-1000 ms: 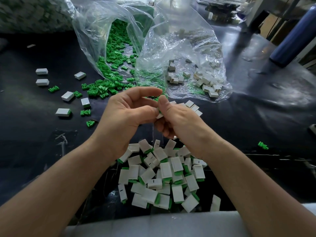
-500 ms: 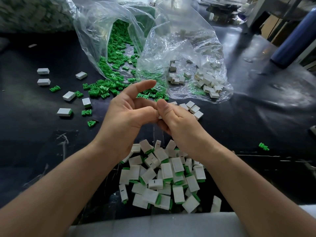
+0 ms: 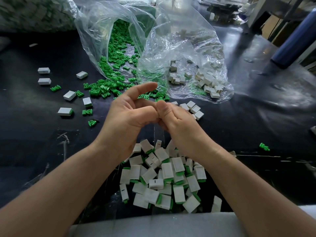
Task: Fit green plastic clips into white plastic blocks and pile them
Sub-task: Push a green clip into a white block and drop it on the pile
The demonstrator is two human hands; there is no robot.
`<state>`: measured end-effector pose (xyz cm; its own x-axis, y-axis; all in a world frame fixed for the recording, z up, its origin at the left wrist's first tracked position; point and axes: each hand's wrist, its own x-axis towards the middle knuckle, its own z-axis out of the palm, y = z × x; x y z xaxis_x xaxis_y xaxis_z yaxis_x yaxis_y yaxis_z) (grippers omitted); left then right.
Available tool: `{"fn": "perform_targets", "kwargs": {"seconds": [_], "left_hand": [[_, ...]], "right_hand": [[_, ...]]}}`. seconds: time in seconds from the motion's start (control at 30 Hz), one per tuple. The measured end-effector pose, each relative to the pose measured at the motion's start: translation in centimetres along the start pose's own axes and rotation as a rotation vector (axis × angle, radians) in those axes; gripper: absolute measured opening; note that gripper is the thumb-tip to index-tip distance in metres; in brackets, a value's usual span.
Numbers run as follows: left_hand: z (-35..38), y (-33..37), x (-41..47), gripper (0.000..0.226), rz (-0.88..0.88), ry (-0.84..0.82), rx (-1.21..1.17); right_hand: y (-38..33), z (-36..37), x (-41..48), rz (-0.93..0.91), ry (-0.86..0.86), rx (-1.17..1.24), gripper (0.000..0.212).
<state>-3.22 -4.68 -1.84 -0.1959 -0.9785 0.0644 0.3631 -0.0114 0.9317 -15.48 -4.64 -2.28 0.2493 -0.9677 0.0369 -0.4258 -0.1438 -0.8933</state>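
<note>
The piece in work sits, by judgement, between the two thumbs at centre; fingers hide it and it cannot be confirmed. The left hand lays its thumb toward the right hand, index finger lifted straight and the other fingers curled behind. The right thumb stands upright against it, fingers curled beneath. Whether either hand pinches a part cannot be told.

Handling, as judged: the small white rectangular plastic blocks lying just beyond the right hand look light, stiff and smooth-sided. They are best held by the two broad faces with the receiving end left free. The small green pronged plastic clips look lighter, thin in the prongs and liable to slip or flick away. Hold by the head and push straight.

The pile of fitted white blocks with green ends lies loose directly below the wrists. It reaches almost to the pale grey strip at the near edge, so a dropped piece may slide off there.

Beyond the hands, the clear plastic bag of green clips and the clear plastic bag of white blocks lie open-mouthed on the black table sheet. Scattered blocks and clips occupy the left. The right offers open room, save one stray green clip. A blue cylinder stands far right, well apart
</note>
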Motion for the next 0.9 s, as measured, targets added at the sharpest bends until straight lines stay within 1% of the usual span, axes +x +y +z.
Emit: {"fn": "perform_targets", "kwargs": {"seconds": [0.1,0.13,0.2,0.3,0.4,0.53,0.6,0.67,0.77,0.9], "left_hand": [[0.0,0.1,0.0,0.059,-0.008,-0.008,-0.023],[0.1,0.2,0.0,0.061,-0.012,-0.015,-0.033],[0.1,0.2,0.0,0.064,-0.019,-0.025,-0.047],[0.1,0.3,0.1,0.063,-0.021,0.002,-0.007],[-0.1,0.2,0.3,0.054,-0.035,0.031,0.033],[-0.3,-0.1,0.4,0.047,-0.056,0.051,0.071],[-0.2,-0.2,0.3,0.047,-0.052,0.047,0.093],[-0.2,-0.3,0.3,0.045,-0.042,0.048,0.127],[-0.4,-0.4,0.5,0.042,-0.037,0.071,0.154],[-0.4,-0.2,0.4,0.038,-0.053,0.086,0.228]], "right_hand": [[-0.2,-0.5,-0.1,0.004,-0.071,0.165,0.040],[-0.3,-0.7,-0.1,0.004,-0.088,0.196,0.046],[-0.4,-1.0,0.0,0.024,-0.090,0.193,0.058],[-0.3,-1.5,0.1,0.094,-0.066,0.174,0.062],[-0.1,-2.2,0.4,0.126,0.003,0.157,0.057],[0.3,-2.7,0.7,0.057,0.162,0.166,0.028],[0.3,-2.7,0.7,0.011,0.180,0.174,0.019],[0.3,-2.7,0.6,-0.024,0.166,0.165,0.015],[0.2,-2.6,0.6,-0.046,0.144,0.157,0.015],[0.5,-2.7,0.7,-0.023,0.171,0.101,0.016]]}}
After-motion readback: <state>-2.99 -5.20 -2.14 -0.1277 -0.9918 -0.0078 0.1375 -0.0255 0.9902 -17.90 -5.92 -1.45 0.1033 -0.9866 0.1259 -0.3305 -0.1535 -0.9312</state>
